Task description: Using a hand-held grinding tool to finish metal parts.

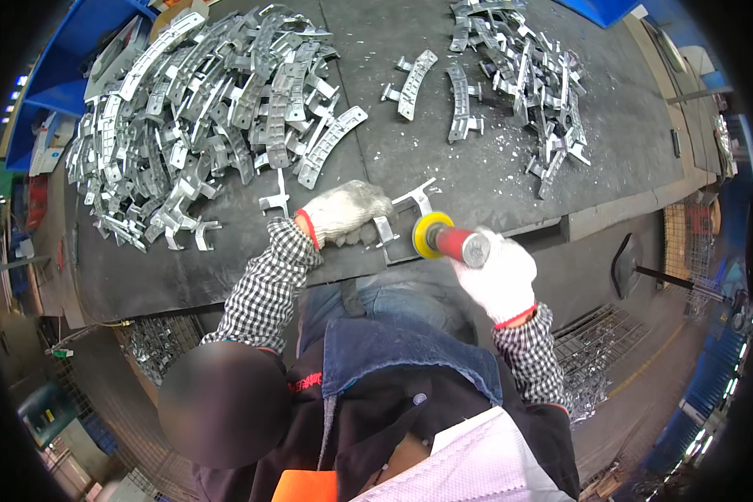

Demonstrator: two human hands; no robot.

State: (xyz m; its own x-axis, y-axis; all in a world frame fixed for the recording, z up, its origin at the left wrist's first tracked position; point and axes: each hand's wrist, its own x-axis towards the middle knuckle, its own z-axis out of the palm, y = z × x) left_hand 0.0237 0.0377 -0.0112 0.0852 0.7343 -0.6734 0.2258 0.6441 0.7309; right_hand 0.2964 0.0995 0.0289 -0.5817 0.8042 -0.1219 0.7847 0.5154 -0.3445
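My left hand, in a white glove dirtied grey, is closed over one end of a curved silver metal bracket at the table's near edge. The bracket's other end and its prongs stick out to the right of the glove. In my right hand, gloved in white, is a red handheld disc sander. Its yellow disc is right beside the bracket; whether they touch I cannot tell. A separate bracket lies just left of my left hand.
A big heap of brackets covers the table's left side, with a smaller heap at the far right. Between them lie two loose brackets among metal chips. Blue bins stand at the far left. Below right, a wire basket holds metal pieces.
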